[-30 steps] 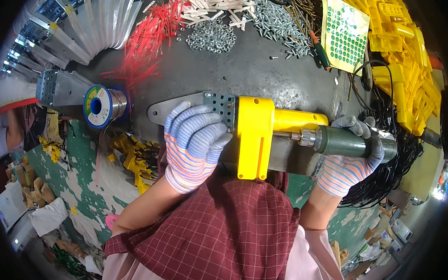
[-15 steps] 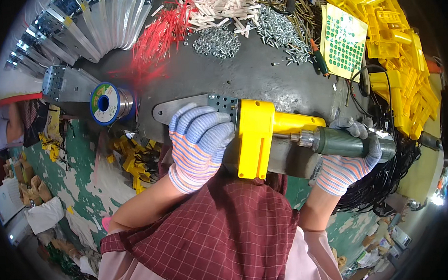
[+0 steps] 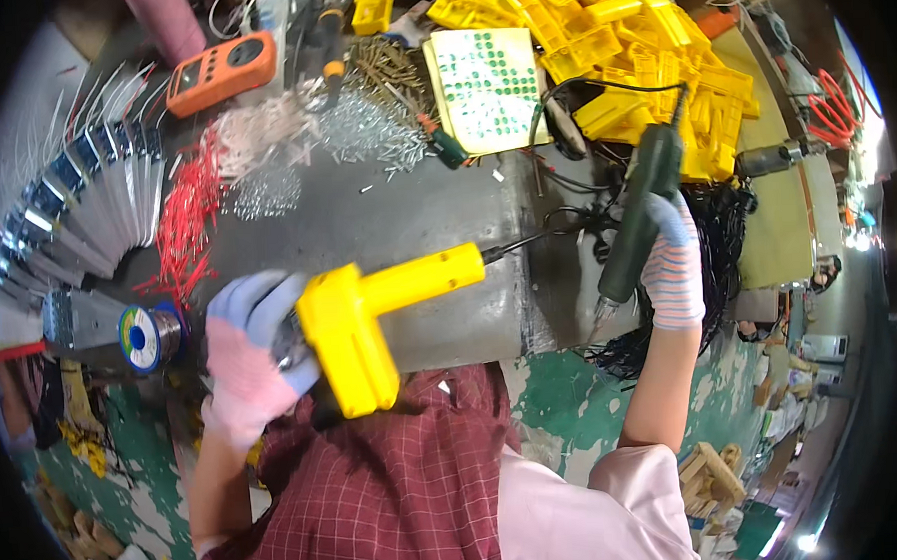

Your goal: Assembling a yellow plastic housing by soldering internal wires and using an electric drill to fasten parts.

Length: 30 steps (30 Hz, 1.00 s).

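Observation:
My left hand [image 3: 250, 354], in a striped work glove, is closed around the metal end of a yellow plastic tool housing [image 3: 349, 334]. Its handle points right, and a black cord runs out of the handle's end. The metal plate is mostly hidden by my fingers. Over at the right, my gloved right hand [image 3: 674, 270] grips a dark green electric screwdriver [image 3: 638, 217]. It is held tilted, with its bit end down toward the bench and apart from the housing.
Yellow housings [image 3: 618, 42] are heaped at the back right beside a sheet of green stickers [image 3: 487, 88]. Screws [image 3: 377, 128], nuts [image 3: 268, 193] and red sleeves [image 3: 188, 221] lie in piles. A solder spool [image 3: 151, 338], metal plates [image 3: 95, 210] and an orange multimeter [image 3: 221, 74] stand left.
The screwdriver has come away from the yellow housing and swung up to the right in my right hand. My left hand has turned the housing and brought it left. The view has shifted right.

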### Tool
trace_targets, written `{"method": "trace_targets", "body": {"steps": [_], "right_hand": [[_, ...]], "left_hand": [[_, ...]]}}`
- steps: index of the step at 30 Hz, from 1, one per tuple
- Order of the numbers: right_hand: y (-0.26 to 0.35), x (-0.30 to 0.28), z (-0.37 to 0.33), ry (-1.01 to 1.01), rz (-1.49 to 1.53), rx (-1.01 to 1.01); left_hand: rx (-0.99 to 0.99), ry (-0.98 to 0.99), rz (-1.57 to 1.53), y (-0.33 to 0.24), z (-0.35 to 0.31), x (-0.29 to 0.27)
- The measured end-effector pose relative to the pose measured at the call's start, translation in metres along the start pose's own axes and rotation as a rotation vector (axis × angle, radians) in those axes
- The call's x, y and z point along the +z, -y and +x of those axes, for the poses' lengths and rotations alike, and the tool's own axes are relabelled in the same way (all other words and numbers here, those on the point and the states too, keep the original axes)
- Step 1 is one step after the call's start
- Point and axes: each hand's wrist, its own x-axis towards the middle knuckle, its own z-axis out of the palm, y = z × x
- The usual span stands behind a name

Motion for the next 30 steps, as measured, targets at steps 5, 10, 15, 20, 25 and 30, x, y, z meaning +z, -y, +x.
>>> {"method": "trace_targets", "body": {"steps": [5, 10, 15, 20, 25, 30], "right_hand": [[-0.022, -0.021, 0.041, -0.089, -0.522, -0.400], [-0.030, 0.014, 0.053, -0.247, -1.510, -0.434], [-0.018, 0.031, 0.049, -0.231, -1.671, -0.533], [-0.080, 0.049, 0.087, 0.032, -0.438, -0.515], [-0.043, 0.072, 0.061, -0.120, -0.164, -0.592], [-0.046, 0.099, 0.061, 0.164, 0.052, -0.420]], "left_hand": [[-0.224, -0.182, -0.306, -0.004, -0.046, -0.027], [-0.266, -0.183, -0.341, -0.001, -0.058, -0.021], [-0.216, -0.178, -0.400, -0.009, -0.040, -0.011], [-0.217, -0.237, -0.456, -0.020, -0.016, -0.007], [-0.086, -0.215, -0.581, -0.031, -0.019, -0.010], [-0.078, -0.163, -1.095, -0.042, -0.052, -0.008]]}}
